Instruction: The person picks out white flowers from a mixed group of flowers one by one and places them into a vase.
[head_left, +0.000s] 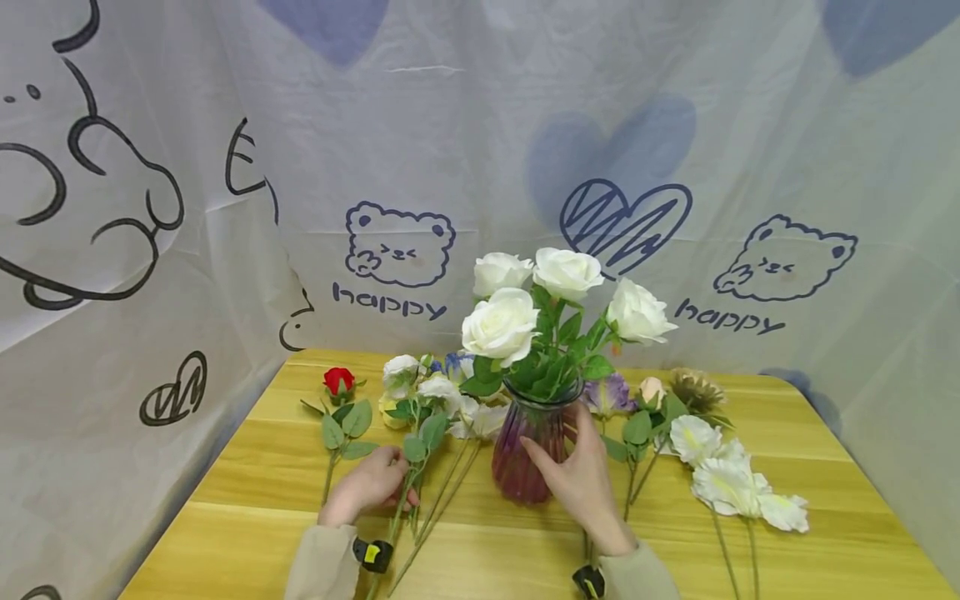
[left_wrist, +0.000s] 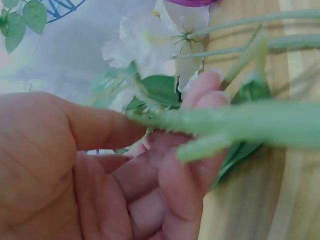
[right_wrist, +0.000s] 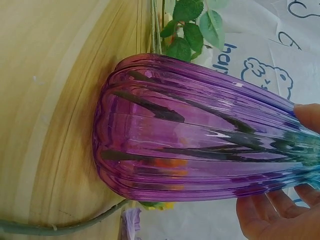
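Note:
My right hand [head_left: 581, 475] grips a ribbed glass vase [head_left: 517, 467], thumb on one side and fingers on the other. Tinted purple-pink, the vase holds several white roses [head_left: 501, 327] with green leaves. In the right wrist view, dark stem ends [right_wrist: 145, 105] show through the vase [right_wrist: 160, 140], whose base is close over the table. At the left, my left hand [head_left: 378, 482] pinches a green flower stem [left_wrist: 225, 122] between thumb and fingers. In the head view that stem runs up toward leaves and white blooms [head_left: 438, 390].
A red rose [head_left: 339, 382] lies on the wooden table [head_left: 247, 517] at the left. White ruffled flowers [head_left: 723, 483], a brown bloom [head_left: 697, 390] and a purple one [head_left: 609, 393] lie at the right. A printed curtain [head_left: 465, 125] hangs behind the table.

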